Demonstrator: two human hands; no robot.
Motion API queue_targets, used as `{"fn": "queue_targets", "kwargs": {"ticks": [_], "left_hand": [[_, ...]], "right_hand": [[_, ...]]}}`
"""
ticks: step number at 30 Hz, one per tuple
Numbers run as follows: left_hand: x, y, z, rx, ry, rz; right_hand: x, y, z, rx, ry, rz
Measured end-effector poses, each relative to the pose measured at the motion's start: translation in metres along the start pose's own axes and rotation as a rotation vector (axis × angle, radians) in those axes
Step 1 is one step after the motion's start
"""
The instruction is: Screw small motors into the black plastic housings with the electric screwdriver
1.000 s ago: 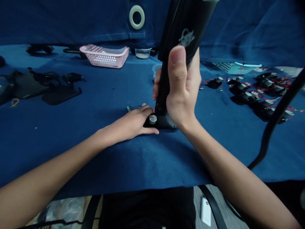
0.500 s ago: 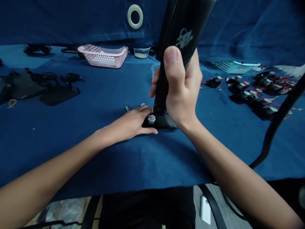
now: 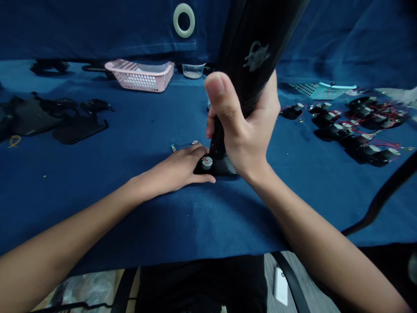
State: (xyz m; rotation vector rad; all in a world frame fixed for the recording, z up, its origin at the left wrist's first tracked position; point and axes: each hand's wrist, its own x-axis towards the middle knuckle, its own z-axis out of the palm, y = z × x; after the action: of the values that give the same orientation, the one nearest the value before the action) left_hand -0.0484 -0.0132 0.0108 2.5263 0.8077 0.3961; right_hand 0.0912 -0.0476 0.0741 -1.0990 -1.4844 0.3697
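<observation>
My left hand rests low on the cloth, its thumb and fingers gripping the left end of a small black plastic part. A round silver component with red wire is set in that end. My right hand is wrapped around a thick black cylindrical tool, with the thumb stretched up along its left side. The tool leans to the upper right. Its narrow lower end meets or hovers just over the black part; contact is hard to tell. Beyond my left fingers lies a small green circuit board with a wire.
A pink basket and a clear tub stand at the back. Black plastic pieces lie at left. Several black parts with red wires cover the right, near a teal basket. A black cable crosses the right edge.
The tool's upper end has tilted further right, and my right thumb has shifted left and away from its front. The cable at right has swung rightward. My left hand stays put.
</observation>
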Motion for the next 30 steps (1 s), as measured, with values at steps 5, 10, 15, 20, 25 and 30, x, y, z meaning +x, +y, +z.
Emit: {"fn": "queue_targets", "kwargs": {"ticks": [5,10,15,20,25,30], "left_hand": [[0.000,-0.001,0.001,-0.006,0.012,0.013],[0.001,-0.001,0.001,-0.005,0.010,0.009],[0.000,0.000,-0.001,0.012,0.012,0.018],[0.000,-0.001,-0.002,0.032,0.040,0.049],[0.001,0.002,-0.003,0.025,0.034,0.034],[0.001,0.003,-0.003,0.005,0.034,0.023]], "right_hand": [[-0.001,0.001,0.001,0.016,0.024,0.053],[-0.001,0.003,0.009,0.043,0.102,0.009],[-0.001,-0.002,0.012,0.185,0.144,-0.094],[0.000,-0.002,0.011,0.182,0.131,-0.131],[0.002,0.002,0.011,0.217,0.088,-0.166],[0.003,0.002,0.013,0.221,0.136,-0.183]]}}
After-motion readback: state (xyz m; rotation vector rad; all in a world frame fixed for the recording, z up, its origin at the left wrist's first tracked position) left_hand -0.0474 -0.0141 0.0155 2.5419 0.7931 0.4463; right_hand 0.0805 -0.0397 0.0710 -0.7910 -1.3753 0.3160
